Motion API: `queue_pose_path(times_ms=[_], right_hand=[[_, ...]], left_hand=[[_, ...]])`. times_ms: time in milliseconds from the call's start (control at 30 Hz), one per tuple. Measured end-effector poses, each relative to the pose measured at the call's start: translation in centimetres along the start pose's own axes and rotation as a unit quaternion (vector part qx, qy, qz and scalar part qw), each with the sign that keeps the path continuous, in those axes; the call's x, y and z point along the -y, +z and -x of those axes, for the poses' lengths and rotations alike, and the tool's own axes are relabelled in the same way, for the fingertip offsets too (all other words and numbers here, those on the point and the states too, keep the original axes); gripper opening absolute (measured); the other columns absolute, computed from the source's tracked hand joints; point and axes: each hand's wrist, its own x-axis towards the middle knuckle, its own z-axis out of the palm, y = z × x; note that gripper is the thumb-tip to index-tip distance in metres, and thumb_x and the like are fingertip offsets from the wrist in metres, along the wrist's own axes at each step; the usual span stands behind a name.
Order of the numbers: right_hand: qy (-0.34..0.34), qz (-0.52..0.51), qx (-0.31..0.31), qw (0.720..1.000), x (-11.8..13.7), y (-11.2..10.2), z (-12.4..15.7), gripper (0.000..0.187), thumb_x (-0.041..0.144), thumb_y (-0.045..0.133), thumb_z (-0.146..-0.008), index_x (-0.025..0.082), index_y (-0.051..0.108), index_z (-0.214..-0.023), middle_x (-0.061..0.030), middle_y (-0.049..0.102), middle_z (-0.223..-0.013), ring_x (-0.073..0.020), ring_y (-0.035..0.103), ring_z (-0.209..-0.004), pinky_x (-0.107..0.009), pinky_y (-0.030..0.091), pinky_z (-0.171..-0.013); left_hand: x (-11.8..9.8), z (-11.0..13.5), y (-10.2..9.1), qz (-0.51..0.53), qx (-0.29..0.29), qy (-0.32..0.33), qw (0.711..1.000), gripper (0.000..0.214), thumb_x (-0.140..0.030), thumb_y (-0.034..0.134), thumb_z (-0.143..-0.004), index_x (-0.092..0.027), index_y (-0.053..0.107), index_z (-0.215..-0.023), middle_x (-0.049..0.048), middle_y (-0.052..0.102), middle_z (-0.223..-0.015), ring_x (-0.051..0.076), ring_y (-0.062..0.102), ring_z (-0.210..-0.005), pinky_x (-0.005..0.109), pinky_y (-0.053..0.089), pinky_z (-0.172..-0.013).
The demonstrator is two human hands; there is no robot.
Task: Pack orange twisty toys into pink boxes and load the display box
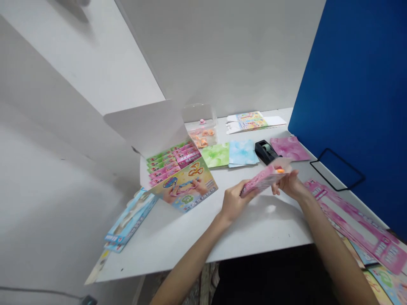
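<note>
Glossy pink cardboard packet point(262, 181) is up in the air over the middle of the white worktop point(260, 231), held between both hands and not resting on anything. Its long axis runs on a slant, with the low end at the left hand point(237, 204) and the high end at the right hand point(288, 184), where a bit of orange plastic point(280, 170) pokes out. Can't really tell what that bit is from here.

Left hand is closed around the low end, fingers curled over it. Right hand is half open, fingers spread behind the high end and seemingly pinching it, though the thumb's hard to make out. That's the hand nearer the orange bit, and also nearer the black tape dispenser point(265, 151) just past the packet, which sits between a light blue paper sheet point(243, 153) and a pink marbled paper sheet point(289, 148).

A green paper sheet point(215, 155) lies further left. Along the back edge are a clear plastic bag of orange pieces point(202, 134) and some flat printed cards point(254, 122). Toward the left sits an open white carton point(143, 127) holding rows of green and pink packs point(173, 163), with blue boxes point(130, 220) near the front left corner. Flat pink box blanks point(356, 220) hang over the right edge beside a deep blue panel point(346, 84).
</note>
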Motion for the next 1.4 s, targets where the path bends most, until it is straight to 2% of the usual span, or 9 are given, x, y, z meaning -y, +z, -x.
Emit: queue_pose_path(times_ms=[167,367,533,767,1000,1133,1233,1300,1400], right_hand=[[-0.050,0.052,-0.133,0.988,-0.3,0.4,-0.4,0.066,0.072,0.072,-0.062,0.024,0.065,-0.108,-0.0028,0.070,-0.079,-0.0175,0.064,-0.062,-0.027,0.049,-0.056],[-0.057,0.097,-0.076,0.991,-0.2,1.7,-0.4,0.068,0.042,0.072,-0.080,0.031,0.039,-0.138,0.0023,0.066,-0.079,-0.0132,0.059,-0.059,-0.024,0.050,-0.054],[-0.048,0.167,-0.053,0.983,-0.2,2.5,-0.3,0.034,0.043,0.062,-0.087,0.024,0.064,-0.115,-0.0021,0.066,-0.088,-0.0107,0.058,-0.059,-0.023,0.051,-0.052],[-0.043,0.183,-0.060,0.980,-0.3,2.4,-0.4,0.024,0.042,0.063,-0.084,0.021,0.071,-0.092,-0.0009,0.064,-0.074,-0.0118,0.057,-0.056,-0.022,0.049,-0.047],[-0.023,0.165,-0.047,0.985,-0.2,1.4,-0.3,0.033,0.051,0.066,-0.082,0.019,0.075,-0.080,-0.0027,0.068,-0.074,-0.0143,0.059,-0.064,-0.025,0.048,-0.057],[0.013,0.043,-0.050,0.998,-0.4,0.9,-0.4,0.049,0.064,0.060,-0.082,0.019,0.078,-0.090,-0.0071,0.072,-0.083,-0.0194,0.065,-0.078,-0.033,0.051,-0.076],[0.040,-0.054,-0.065,0.996,-0.4,0.8,-0.3,0.045,0.053,0.070,-0.080,0.025,0.071,-0.115,-0.0042,0.073,-0.089,-0.0181,0.066,-0.082,-0.031,0.050,-0.079],[0.063,-0.085,-0.053,0.993,-0.2,0.9,-0.3,0.058,0.040,0.078,-0.076,0.031,0.061,-0.130,-0.0004,0.073,-0.088,-0.0154,0.065,-0.076,-0.028,0.050,-0.074],[0.115,-0.109,-0.033,0.987,0.0,1.2,-0.3,0.066,0.029,0.083,-0.069,0.032,0.059,-0.131,0.0002,0.073,-0.089,-0.0142,0.065,-0.071,-0.027,0.050,-0.069]], left_hand=[[-0.2,0.5,1.8,0.210,0.123,-0.100,0.965,0.043,-0.051,0.065,-0.080,-0.014,0.069,-0.102,0.0086,0.073,-0.096,0.023,0.068,-0.087,0.030,0.053,-0.076],[-0.2,0.8,2.9,0.293,0.023,-0.131,0.947,0.075,-0.042,0.072,-0.079,-0.024,0.033,-0.140,0.0109,0.069,-0.112,0.022,0.070,-0.092,0.032,0.057,-0.078],[-0.6,0.7,2.4,0.299,-0.007,-0.133,0.945,0.089,-0.041,0.072,-0.079,-0.028,0.017,-0.149,0.0076,0.073,-0.100,0.019,0.072,-0.074,0.029,0.058,-0.065],[0.0,1.2,3.0,0.295,0.000,-0.149,0.944,0.085,-0.039,0.073,-0.078,-0.027,0.020,-0.143,0.0036,0.072,-0.086,0.019,0.071,-0.065,0.028,0.057,-0.060],[-0.9,1.6,3.1,0.303,0.026,-0.149,0.941,0.072,-0.040,0.074,-0.077,-0.024,0.031,-0.132,0.0002,0.070,-0.080,0.014,0.066,-0.061,0.023,0.053,-0.057],[-1.0,1.4,2.7,0.291,0.030,-0.136,0.946,0.063,-0.041,0.075,-0.076,-0.023,0.037,-0.123,-0.0009,0.070,-0.078,0.013,0.065,-0.061,0.022,0.052,-0.056],[-0.9,1.3,2.6,0.289,0.052,-0.139,0.946,0.059,-0.042,0.074,-0.076,-0.023,0.038,-0.119,-0.0014,0.069,-0.078,0.013,0.064,-0.060,0.022,0.052,-0.056],[-0.8,1.3,2.5,0.286,0.065,-0.142,0.945,0.058,-0.041,0.074,-0.076,-0.024,0.039,-0.117,-0.0014,0.069,-0.079,0.013,0.065,-0.061,0.022,0.052,-0.057],[-0.7,1.4,2.4,0.273,0.080,-0.145,0.948,0.057,-0.041,0.074,-0.076,-0.024,0.039,-0.118,-0.0009,0.069,-0.079,0.013,0.064,-0.061,0.022,0.052,-0.057]])
